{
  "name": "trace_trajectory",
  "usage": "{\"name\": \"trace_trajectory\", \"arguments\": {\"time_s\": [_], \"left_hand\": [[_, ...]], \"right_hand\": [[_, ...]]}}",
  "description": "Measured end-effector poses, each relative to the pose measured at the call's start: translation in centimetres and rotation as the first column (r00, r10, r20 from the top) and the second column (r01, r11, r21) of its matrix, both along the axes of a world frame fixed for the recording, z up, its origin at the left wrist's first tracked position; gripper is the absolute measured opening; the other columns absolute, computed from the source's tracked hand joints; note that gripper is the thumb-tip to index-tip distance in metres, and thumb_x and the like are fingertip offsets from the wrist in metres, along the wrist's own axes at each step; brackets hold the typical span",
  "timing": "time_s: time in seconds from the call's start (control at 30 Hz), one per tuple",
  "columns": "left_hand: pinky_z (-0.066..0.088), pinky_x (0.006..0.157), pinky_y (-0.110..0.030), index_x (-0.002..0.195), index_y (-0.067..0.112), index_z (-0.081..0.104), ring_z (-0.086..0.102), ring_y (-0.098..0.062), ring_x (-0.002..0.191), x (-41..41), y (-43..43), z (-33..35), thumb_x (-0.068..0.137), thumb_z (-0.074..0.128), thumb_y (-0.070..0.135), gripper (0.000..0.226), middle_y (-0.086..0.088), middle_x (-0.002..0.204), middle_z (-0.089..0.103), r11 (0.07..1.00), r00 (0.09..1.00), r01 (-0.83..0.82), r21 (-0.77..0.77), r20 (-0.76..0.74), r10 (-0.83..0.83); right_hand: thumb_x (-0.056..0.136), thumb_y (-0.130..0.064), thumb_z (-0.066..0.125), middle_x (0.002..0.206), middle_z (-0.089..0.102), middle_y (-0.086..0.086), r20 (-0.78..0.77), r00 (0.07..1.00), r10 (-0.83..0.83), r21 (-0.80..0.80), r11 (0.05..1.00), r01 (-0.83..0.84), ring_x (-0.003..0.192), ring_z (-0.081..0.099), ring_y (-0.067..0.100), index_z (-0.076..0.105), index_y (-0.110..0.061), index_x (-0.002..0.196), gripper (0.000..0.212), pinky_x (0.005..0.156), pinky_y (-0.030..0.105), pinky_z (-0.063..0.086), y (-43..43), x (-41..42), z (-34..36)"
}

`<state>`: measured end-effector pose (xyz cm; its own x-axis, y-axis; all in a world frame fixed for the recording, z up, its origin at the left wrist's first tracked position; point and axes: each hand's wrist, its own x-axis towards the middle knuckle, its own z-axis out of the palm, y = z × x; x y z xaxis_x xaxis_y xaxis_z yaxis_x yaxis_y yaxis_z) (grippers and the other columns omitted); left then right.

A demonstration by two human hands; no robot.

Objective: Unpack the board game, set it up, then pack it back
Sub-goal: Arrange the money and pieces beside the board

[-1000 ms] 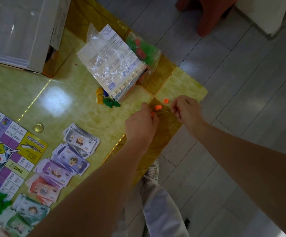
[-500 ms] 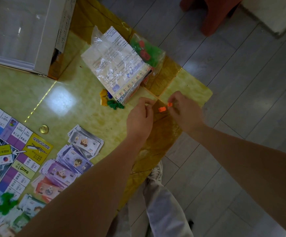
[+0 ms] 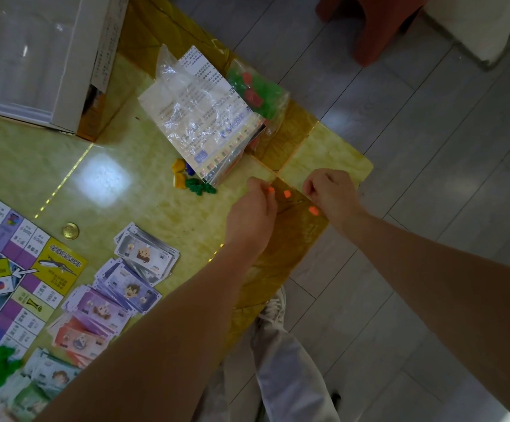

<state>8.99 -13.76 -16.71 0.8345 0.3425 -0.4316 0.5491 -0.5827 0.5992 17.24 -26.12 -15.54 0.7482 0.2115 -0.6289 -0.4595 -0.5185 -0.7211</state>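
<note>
My left hand (image 3: pixel 252 214) and my right hand (image 3: pixel 330 194) are close together over the table's near right corner, fingers curled. Between them they pinch what looks like a small clear bag (image 3: pixel 293 204), only faintly visible. Three small orange pieces show there: one at my left fingertips (image 3: pixel 270 190), one in the gap (image 3: pixel 287 194), one by my right thumb (image 3: pixel 313 211). The game board (image 3: pixel 4 284) lies unfolded at the left, with stacks of paper money (image 3: pixel 144 254) beside it.
A clear bag with a printed sheet and cards (image 3: pixel 199 117) lies behind my hands, and a bag of green and red pieces (image 3: pixel 253 89) sits next to it. Yellow, blue and green tokens (image 3: pixel 186 178), a gold coin (image 3: pixel 70 230) and the white box (image 3: pixel 34 56) are on the table. A red stool (image 3: pixel 369 19) stands on the floor.
My hands have drawn slightly apart, the right one pulling to the right. An orange piece now shows by my right thumb. The view has shifted a little.
</note>
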Motion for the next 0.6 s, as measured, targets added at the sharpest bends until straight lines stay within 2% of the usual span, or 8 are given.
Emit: {"name": "trace_trajectory", "arguments": {"time_s": [0.1,0.17,0.2,0.3,0.37,0.43,0.5,0.6], "left_hand": [[0.033,0.052,-0.030,0.106,0.013,0.044,0.042,-0.013,0.053,-0.7,0.6,-0.7,0.103,0.039,0.028,0.016,0.004,0.066,0.048,0.923,0.967,-0.244,-0.297,-0.009,0.253],[0.032,0.055,-0.035,0.104,0.011,0.044,0.037,-0.013,0.051,-1.1,0.9,-1.1,0.103,0.039,0.028,0.017,0.003,0.063,0.044,0.850,0.938,-0.329,-0.411,-0.039,0.344],[0.032,0.056,-0.035,0.103,0.012,0.043,0.036,-0.013,0.051,-1.3,1.0,-1.1,0.103,0.039,0.028,0.016,0.004,0.063,0.042,0.837,0.935,-0.337,-0.431,-0.047,0.352],[0.033,0.055,-0.035,0.098,0.016,0.042,0.037,-0.014,0.052,-1.5,1.1,-0.9,0.103,0.039,0.027,0.013,0.002,0.063,0.044,0.837,0.938,-0.329,-0.437,-0.048,0.343],[0.033,0.055,-0.036,0.097,0.016,0.043,0.038,-0.015,0.054,-1.6,1.0,-1.0,0.102,0.039,0.027,0.013,0.002,0.065,0.045,0.838,0.940,-0.324,-0.439,-0.050,0.337],[0.031,0.052,-0.033,0.091,0.020,0.044,0.037,-0.013,0.052,-1.7,1.1,-1.1,0.101,0.040,0.025,0.012,0.003,0.063,0.045,0.801,0.926,-0.357,-0.480,-0.072,0.370],[0.028,0.047,-0.025,0.083,0.020,0.046,0.034,-0.008,0.046,-1.7,1.1,-0.7,0.098,0.039,0.018,0.017,0.005,0.059,0.041,0.730,0.900,-0.414,-0.544,-0.126,0.416],[0.017,0.038,-0.017,0.072,0.014,0.045,0.021,-0.007,0.040,-1.7,1.3,0.9,0.095,0.036,0.010,0.025,0.003,0.054,0.029,0.605,0.877,-0.450,-0.657,-0.197,0.439]], "right_hand": [[0.093,-0.015,0.044,0.058,0.052,-0.002,0.199,0.955,0.218,-0.211,0.962,-0.175,0.051,0.043,0.012,0.061,-0.016,0.076,0.024,0.050,0.026,0.034,0.3,-0.8,-0.5],[0.096,-0.023,0.049,0.054,0.050,-0.005,0.250,0.916,0.314,-0.279,0.929,-0.243,0.048,0.042,0.012,0.059,-0.020,0.094,0.011,0.048,0.026,0.033,0.5,-1.2,-0.9],[0.096,-0.026,0.051,0.051,0.047,-0.006,0.274,0.891,0.362,-0.310,0.910,-0.275,0.045,0.042,0.012,0.056,-0.022,0.101,0.008,0.047,0.026,0.031,0.6,-1.4,-1.1],[0.094,-0.033,0.054,0.052,0.049,-0.004,0.327,0.797,0.508,-0.397,0.839,-0.373,0.048,0.048,0.014,0.048,-0.027,0.111,0.019,0.045,0.028,0.032,0.3,-1.7,-1.5],[0.094,-0.035,0.056,0.058,0.050,-0.006,0.309,0.726,0.614,-0.473,0.762,-0.443,0.054,0.052,0.014,0.045,-0.026,0.112,0.023,0.045,0.027,0.033,0.2,-2.0,-1.5],[0.096,-0.033,0.054,0.062,0.045,-0.009,0.296,0.685,0.666,-0.515,0.715,-0.473,0.059,0.051,0.013,0.046,-0.022,0.111,0.020,0.047,0.025,0.029,0.4,-2.2,-1.5],[0.098,-0.030,0.050,0.063,0.044,-0.010,0.307,0.714,0.629,-0.479,0.751,-0.455,0.060,0.051,0.014,0.047,-0.019,0.106,0.014,0.048,0.026,0.030,0.6,-2.2,-1.4],[0.098,-0.022,0.044,0.061,0.045,-0.006,0.285,0.866,0.411,-0.261,0.903,-0.343,0.054,0.044,0.012,0.049,-0.016,0.095,0.008,0.051,0.029,0.033,0.8,-2.5,-0.9]]}}
